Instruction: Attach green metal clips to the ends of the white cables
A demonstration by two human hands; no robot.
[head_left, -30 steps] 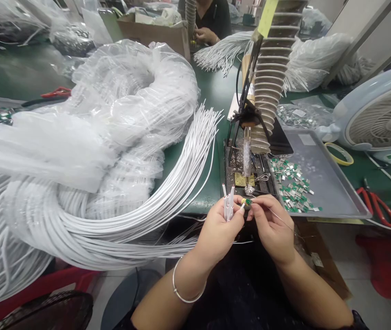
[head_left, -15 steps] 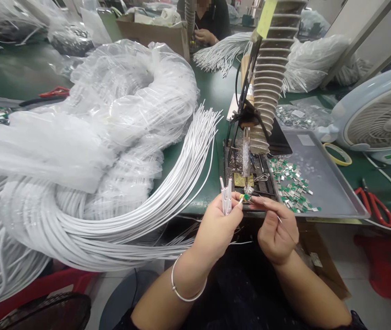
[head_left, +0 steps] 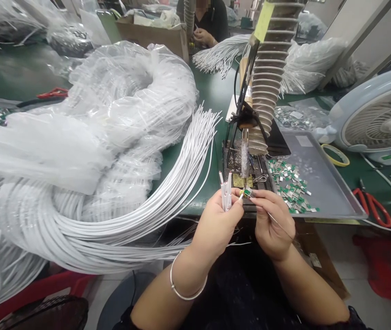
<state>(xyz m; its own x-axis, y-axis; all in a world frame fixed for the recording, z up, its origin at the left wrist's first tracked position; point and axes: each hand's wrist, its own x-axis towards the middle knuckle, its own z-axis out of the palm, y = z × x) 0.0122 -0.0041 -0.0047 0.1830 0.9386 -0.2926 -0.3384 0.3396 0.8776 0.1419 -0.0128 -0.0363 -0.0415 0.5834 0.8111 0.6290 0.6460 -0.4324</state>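
Several short ends of white cables [head_left: 226, 197] stand up out of my left hand [head_left: 214, 229], which is closed around them. One cable end is pinched at its fingertips, against a small green circuit board [head_left: 247, 192] with a metal plug. My right hand [head_left: 274, 227] is closed at the board's right side, thumb and forefinger together. A thin solder wire [head_left: 278, 224] runs from those fingers back across the palm. Directly above the board, a fixed soldering iron [head_left: 245, 158] points down, its tip close to the joint. The exact contact is too small to make out.
A grey tray [head_left: 336, 195] holds many loose circuit boards [head_left: 290, 183]. A ribbed hose [head_left: 267, 82] hangs behind the iron. Left lies a big bundle of white cables [head_left: 130, 229] under plastic. Red-handled scissors [head_left: 372, 206], yellow tape [head_left: 335, 155] and a fan [head_left: 384, 110] are right. Another person [head_left: 209, 27] sits opposite.
My right thumb and fingers have closed in beside the circuit board, shifting slightly left and up. The board has turned a little under the iron tip. My left hand keeps its hold on the cables.
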